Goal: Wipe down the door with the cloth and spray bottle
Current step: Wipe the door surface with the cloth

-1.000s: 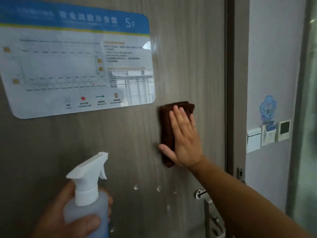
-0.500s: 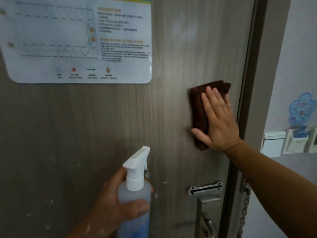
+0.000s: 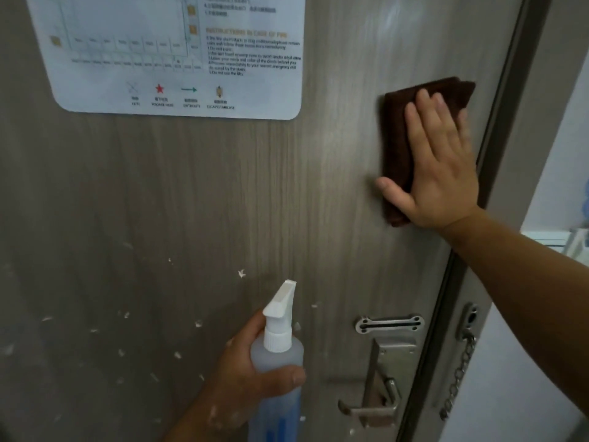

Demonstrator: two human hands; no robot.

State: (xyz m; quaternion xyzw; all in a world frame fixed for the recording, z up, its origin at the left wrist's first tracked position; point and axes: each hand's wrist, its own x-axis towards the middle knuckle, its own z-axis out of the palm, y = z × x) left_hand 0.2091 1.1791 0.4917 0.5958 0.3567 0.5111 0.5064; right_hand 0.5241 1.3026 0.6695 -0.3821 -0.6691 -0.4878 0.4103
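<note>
The grey wood-grain door (image 3: 191,218) fills most of the view, and both grips work against it. A large white notice (image 3: 159,59) with a floor plan, printed lines and a row of small symbols is stuck to the door, up and to the left of the right grip and well above the left grip. The right grip (image 3: 443,167) lies flat with its fingers straight and the thumb spread to the side, clasping nothing, and presses a folded dark brown cloth (image 3: 398,129) against the door. The cloth shows above and to the left of that grip, and its right edge sits just beside the dark door frame (image 3: 510,106). The left grip (image 3: 245,374) is lower and nearer the middle. It grasps a clear spray bottle (image 3: 277,355), with the thumb curled across the front of the body, and the white nozzle points up toward the door. To the right of the left grip and below the right grip, a metal handle (image 3: 376,406) hangs on its plate, with a slotted metal plate (image 3: 389,323) above it. A chain (image 3: 459,374) hangs on the frame further right. Small white flecks (image 3: 241,273) dot the door to the left of and above the left grip.
</note>
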